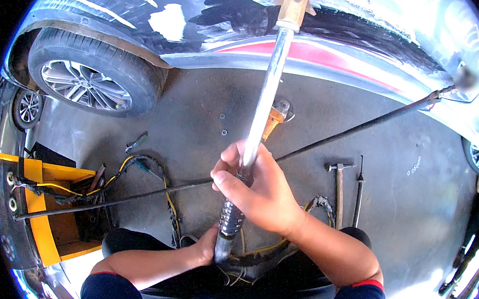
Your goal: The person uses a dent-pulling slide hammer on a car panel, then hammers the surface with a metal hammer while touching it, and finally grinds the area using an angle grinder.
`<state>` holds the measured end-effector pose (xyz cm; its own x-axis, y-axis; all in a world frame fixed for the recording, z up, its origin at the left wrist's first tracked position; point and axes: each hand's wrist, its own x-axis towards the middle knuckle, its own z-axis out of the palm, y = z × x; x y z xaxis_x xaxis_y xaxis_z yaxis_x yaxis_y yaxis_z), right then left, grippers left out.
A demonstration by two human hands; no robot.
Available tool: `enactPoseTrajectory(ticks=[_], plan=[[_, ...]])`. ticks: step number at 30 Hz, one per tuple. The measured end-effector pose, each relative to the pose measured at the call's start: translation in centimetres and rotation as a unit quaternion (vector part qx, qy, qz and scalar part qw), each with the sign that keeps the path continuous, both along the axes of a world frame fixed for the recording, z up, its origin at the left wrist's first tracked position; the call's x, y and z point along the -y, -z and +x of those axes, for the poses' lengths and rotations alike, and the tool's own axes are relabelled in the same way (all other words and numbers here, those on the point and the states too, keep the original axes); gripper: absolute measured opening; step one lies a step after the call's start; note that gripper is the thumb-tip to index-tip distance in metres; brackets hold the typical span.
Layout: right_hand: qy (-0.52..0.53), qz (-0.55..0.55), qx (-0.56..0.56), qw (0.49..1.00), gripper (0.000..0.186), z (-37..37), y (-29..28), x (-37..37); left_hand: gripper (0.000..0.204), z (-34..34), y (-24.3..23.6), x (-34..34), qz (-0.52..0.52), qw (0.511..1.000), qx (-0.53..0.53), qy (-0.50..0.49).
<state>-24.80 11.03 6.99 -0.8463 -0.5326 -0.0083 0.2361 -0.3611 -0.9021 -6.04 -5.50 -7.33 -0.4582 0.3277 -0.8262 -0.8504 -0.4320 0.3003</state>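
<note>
My right hand [250, 192] is closed around a long chrome bar [272, 84] where it meets a black ribbed handle [230, 219]. My left hand [205, 243] is closed at the lower end of that handle, partly hidden behind it. At the bar's far end a tan metal fitting [292, 10] lies over the car's scuffed body panel [176, 21]; I cannot tell if they touch. An orange power tool [272, 121] lies on the floor behind the bar. A long black cable [359, 125] crosses beneath, running up toward the panel at the right.
A yellow-and-black machine [42, 196] stands at left with yellow hoses [159, 165]. A hammer [338, 191], a thin rod tool [358, 198] and a small green tool [138, 140] lie on the grey floor [415, 208]. Car wheels [87, 87] flank the space; my knees [353, 237] are below.
</note>
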Motion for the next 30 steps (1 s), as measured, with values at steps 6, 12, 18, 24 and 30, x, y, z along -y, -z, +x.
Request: enactPoseTrajectory(ticks=[6, 12, 18, 24, 30], plan=[[-0.045, -0.026, 0.080, 0.995, 0.017, 1.1, -0.2, -0.8, 0.060, 6.0, 6.8, 0.7, 0.147, 0.967, -0.039, 0.205], [-0.027, -0.031, 0.084, 0.996, 0.019, 0.4, -0.4, -1.3, 0.037, 2.0, 2.1, -2.0, 0.084, 0.995, -0.033, 0.052], [-0.016, -0.032, 0.087, 0.996, 0.022, 0.0, -1.2, -1.4, 0.032, 0.4, -1.4, -3.3, 0.131, 0.991, 0.011, -0.024], [-0.007, -0.018, 0.087, 0.996, 0.022, 0.0, -1.2, -1.5, 0.034, 1.1, -0.1, -2.8, 0.128, 0.992, 0.002, -0.022], [-0.010, -0.021, 0.092, 0.995, 0.022, -0.1, -0.2, -1.2, 0.039, 1.1, 0.8, -2.9, 0.158, 0.984, 0.065, -0.054]])
